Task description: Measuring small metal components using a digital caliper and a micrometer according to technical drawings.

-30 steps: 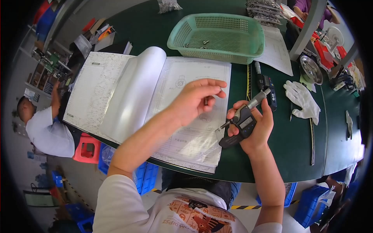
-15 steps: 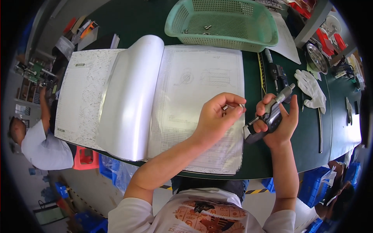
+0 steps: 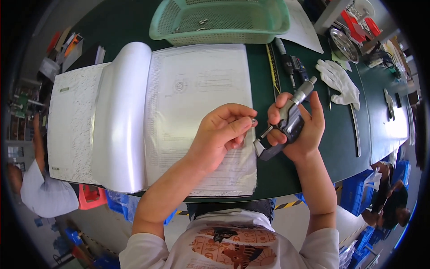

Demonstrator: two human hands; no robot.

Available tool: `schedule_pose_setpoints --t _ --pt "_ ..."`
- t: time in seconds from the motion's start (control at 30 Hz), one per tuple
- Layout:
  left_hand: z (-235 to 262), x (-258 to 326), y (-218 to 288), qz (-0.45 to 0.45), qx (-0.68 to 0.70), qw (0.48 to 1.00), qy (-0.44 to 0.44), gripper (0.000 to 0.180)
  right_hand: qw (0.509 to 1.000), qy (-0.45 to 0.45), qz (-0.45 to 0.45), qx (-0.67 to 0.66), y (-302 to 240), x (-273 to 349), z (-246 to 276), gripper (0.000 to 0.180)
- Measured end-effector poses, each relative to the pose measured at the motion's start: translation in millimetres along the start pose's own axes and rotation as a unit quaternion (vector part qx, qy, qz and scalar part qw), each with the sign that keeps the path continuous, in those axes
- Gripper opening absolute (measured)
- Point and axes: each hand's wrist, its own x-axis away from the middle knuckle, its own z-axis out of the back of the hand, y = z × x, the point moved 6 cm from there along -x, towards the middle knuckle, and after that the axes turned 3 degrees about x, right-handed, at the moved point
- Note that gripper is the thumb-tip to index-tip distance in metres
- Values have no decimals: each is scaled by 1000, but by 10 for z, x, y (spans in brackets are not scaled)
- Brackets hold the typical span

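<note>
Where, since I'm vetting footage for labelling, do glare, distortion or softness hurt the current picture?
Head view: pale glare runs down the curled page and whitens the table at right; head view: the table's near edge bows, and corners go black; head view: print on the drawing sheet is too soft to read, and the metal part in the left hand shows little detail.

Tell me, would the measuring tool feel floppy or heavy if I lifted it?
The measuring tool is probably stiff, since it looks solid. It may feel heavy for its size, because parts look metal. Its shiny, round end might be slippery.
</note>
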Motion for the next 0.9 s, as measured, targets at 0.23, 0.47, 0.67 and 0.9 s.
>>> schedule_pose_setpoints --t 0.23,0.47,0.67,0.9 --pt "-43 -18 -77 26 13 999 -16 17 998 -44 0 -53 -43 16 25 65" --pt "-52 -6 -82 39 -15 999 -18 14 997 -45 15 -56 -76 -5 17 62" --pt "-103 -43 -84 38 -58 997 -31 12 999 -24 8 -39 -102 -20 66 62" --pt "-36 -2 -106 67 -129 989 -23 14 999 10 -44 7 -27 -6 16 61"
